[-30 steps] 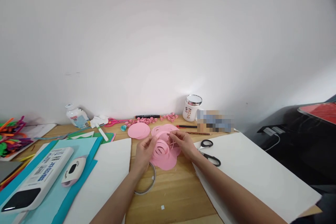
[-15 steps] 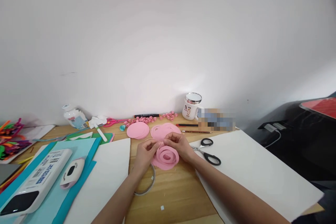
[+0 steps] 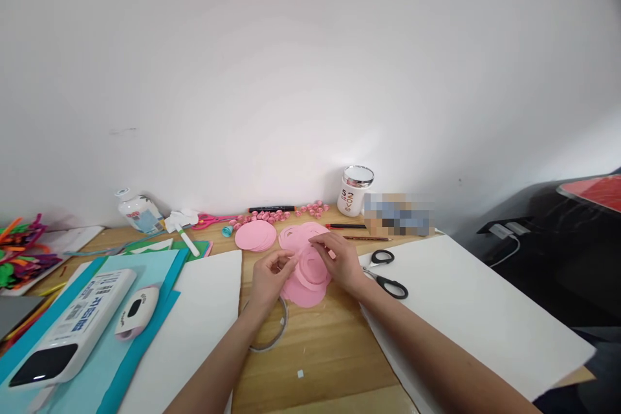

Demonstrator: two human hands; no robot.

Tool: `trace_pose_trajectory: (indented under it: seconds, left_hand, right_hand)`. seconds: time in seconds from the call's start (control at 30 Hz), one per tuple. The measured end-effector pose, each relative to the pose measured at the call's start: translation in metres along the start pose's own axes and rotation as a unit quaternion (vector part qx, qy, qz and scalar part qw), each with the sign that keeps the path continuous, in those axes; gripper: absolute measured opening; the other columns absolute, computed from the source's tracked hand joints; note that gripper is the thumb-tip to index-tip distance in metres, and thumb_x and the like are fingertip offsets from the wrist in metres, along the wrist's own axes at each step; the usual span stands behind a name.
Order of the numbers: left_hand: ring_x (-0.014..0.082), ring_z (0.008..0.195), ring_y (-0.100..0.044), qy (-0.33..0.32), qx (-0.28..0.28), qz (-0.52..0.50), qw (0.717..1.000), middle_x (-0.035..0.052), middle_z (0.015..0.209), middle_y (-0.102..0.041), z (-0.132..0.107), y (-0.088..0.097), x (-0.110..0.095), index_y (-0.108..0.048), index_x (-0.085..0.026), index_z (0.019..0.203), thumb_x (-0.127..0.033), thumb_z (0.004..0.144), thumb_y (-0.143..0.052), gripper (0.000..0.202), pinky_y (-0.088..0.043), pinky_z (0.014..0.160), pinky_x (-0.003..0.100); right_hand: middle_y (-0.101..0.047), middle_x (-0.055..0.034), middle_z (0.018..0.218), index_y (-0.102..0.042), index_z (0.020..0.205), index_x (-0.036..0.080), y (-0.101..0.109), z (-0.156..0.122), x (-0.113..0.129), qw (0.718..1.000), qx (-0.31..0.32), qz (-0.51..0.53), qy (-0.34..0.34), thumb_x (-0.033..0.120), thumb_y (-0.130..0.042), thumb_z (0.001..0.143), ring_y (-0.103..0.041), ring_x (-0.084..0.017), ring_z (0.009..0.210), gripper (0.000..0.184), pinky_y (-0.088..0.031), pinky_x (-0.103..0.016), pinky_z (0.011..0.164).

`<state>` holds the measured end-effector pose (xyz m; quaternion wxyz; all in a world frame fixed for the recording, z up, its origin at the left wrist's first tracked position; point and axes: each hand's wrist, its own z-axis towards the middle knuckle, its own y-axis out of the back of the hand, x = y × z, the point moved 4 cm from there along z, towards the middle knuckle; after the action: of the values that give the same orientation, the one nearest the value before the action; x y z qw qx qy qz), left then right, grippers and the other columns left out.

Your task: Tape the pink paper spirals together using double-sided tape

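Over the middle of the wooden table, my right hand (image 3: 336,263) pinches the upper edge of a pink paper spiral (image 3: 313,269), which is lifted and tilted. My left hand (image 3: 270,277) is just left of the spiral, thumb and fingers curled together; what is between its fingertips is too small to make out. Beneath the spiral lies a pink paper disc (image 3: 305,295). More cut pink paper (image 3: 303,231) lies behind my hands, beside a stack of pink paper circles (image 3: 255,235). A roll of tape (image 3: 270,344) lies under my left wrist.
Black-handled scissors (image 3: 383,272) rest on white paper (image 3: 466,310) at the right. A white mug (image 3: 356,193), small pink rolled pieces (image 3: 272,216) and a black marker (image 3: 272,209) line the wall. At left, a white glue gun-like device (image 3: 72,330) lies on blue sheets (image 3: 160,272).
My hands have moved slightly apart. The pink spiral has risen and tilted with my right hand, showing more of the disc below it.
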<state>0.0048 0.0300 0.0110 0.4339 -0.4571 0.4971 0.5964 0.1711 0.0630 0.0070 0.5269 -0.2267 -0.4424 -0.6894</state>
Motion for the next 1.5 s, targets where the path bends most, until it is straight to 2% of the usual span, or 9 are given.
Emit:
trace_pose_trajectory:
  seconds: [0.17,0.3,0.7,0.97,1.07,1.23,1.33,1.43,1.5]
  left_hand:
    - [0.0143,0.060,-0.056,-0.044,-0.017,0.006,0.999,0.0032,0.068,-0.065,0.001,0.003,-0.003,-0.068,-0.015,0.084,-0.036,0.065,-0.066,0.028,-0.043,0.054,0.023]
    - [0.0165,0.064,-0.059,-0.040,0.011,0.015,0.999,0.0049,0.071,-0.068,0.002,0.001,-0.002,-0.069,-0.015,0.072,-0.033,0.061,-0.069,0.021,-0.045,0.060,0.025]
    - [0.0156,0.062,-0.057,-0.098,-0.032,0.128,0.986,0.0032,0.068,-0.067,0.001,0.005,-0.005,-0.067,-0.016,0.069,-0.029,0.071,-0.059,0.015,-0.042,0.057,0.025]
    - [0.0115,0.047,-0.054,-0.013,0.011,-0.063,0.998,-0.0014,0.054,-0.058,0.002,0.001,0.001,-0.054,-0.015,0.069,-0.033,0.075,-0.055,0.018,-0.044,0.045,0.022]
    - [0.0106,0.043,-0.054,0.012,0.009,-0.116,0.993,-0.0002,0.060,-0.062,0.003,0.001,0.001,-0.055,-0.015,0.077,-0.033,0.070,-0.061,0.021,-0.041,0.037,0.020]
    - [0.0094,0.038,-0.054,0.036,0.041,-0.165,0.985,0.0018,0.068,-0.064,0.001,-0.002,-0.004,-0.057,-0.014,0.087,-0.034,0.066,-0.065,0.031,-0.039,0.032,0.019]
    - [0.0097,0.037,-0.054,0.057,0.057,-0.166,0.983,0.0000,0.059,-0.062,0.000,-0.004,-0.001,-0.059,-0.013,0.084,-0.034,0.065,-0.066,0.030,-0.036,0.030,0.017]
    - [0.0094,0.034,-0.052,0.063,0.047,-0.142,0.987,-0.0013,0.052,-0.060,0.000,-0.003,0.002,-0.060,-0.013,0.079,-0.036,0.065,-0.066,0.028,-0.035,0.029,0.017]
    - [0.0086,0.030,-0.048,0.065,0.040,-0.124,0.989,-0.0029,0.046,-0.058,0.000,-0.002,0.004,-0.061,-0.014,0.077,-0.037,0.065,-0.065,0.027,-0.033,0.028,0.017]
  right_hand:
    - [-0.068,-0.0046,0.079,-0.065,0.084,0.025,-0.013,-0.007,0.010,0.997,0.034,0.060,-0.019,0.034,-0.057,0.077,-0.059,-0.019,0.068,0.014,-0.045,-0.032,0.064]
    - [-0.067,-0.0031,0.071,-0.064,0.082,0.021,-0.027,-0.014,0.009,0.985,0.071,0.138,-0.073,0.036,-0.059,0.074,-0.058,-0.015,0.059,0.017,-0.044,-0.027,0.053]
    - [-0.067,-0.0057,0.078,-0.064,0.083,0.017,-0.007,-0.006,0.007,0.998,-0.029,0.036,-0.049,0.029,-0.055,0.077,-0.058,-0.015,0.065,0.016,-0.046,-0.026,0.059]
    - [-0.066,-0.0050,0.076,-0.062,0.089,0.016,-0.010,-0.007,-0.013,0.988,0.018,0.034,-0.152,0.032,-0.063,0.067,-0.059,-0.015,0.064,0.027,-0.047,-0.027,0.059]
    - [-0.064,-0.0027,0.066,-0.061,0.085,0.015,-0.012,-0.007,-0.015,0.968,0.038,0.135,-0.208,0.033,-0.064,0.066,-0.058,-0.014,0.058,0.026,-0.046,-0.026,0.055]
    - [-0.066,-0.0037,0.072,-0.061,0.085,0.015,-0.022,-0.009,-0.009,0.894,0.116,0.323,-0.288,0.040,-0.066,0.065,-0.057,-0.011,0.052,0.033,-0.043,-0.022,0.046]
    - [-0.066,-0.0052,0.073,-0.064,0.083,0.014,-0.023,-0.009,-0.006,0.926,0.128,0.261,-0.241,0.040,-0.063,0.069,-0.058,-0.013,0.056,0.029,-0.047,-0.026,0.054]
    - [-0.067,-0.0073,0.081,-0.066,0.082,0.016,-0.014,-0.006,-0.001,0.984,0.031,0.121,-0.123,0.034,-0.060,0.073,-0.061,-0.018,0.075,0.021,-0.048,-0.034,0.073]
    - [-0.066,-0.0074,0.087,-0.066,0.082,0.018,-0.007,-0.005,0.005,0.995,-0.032,0.076,-0.052,0.030,-0.058,0.075,-0.060,-0.020,0.086,0.017,-0.045,-0.036,0.081]
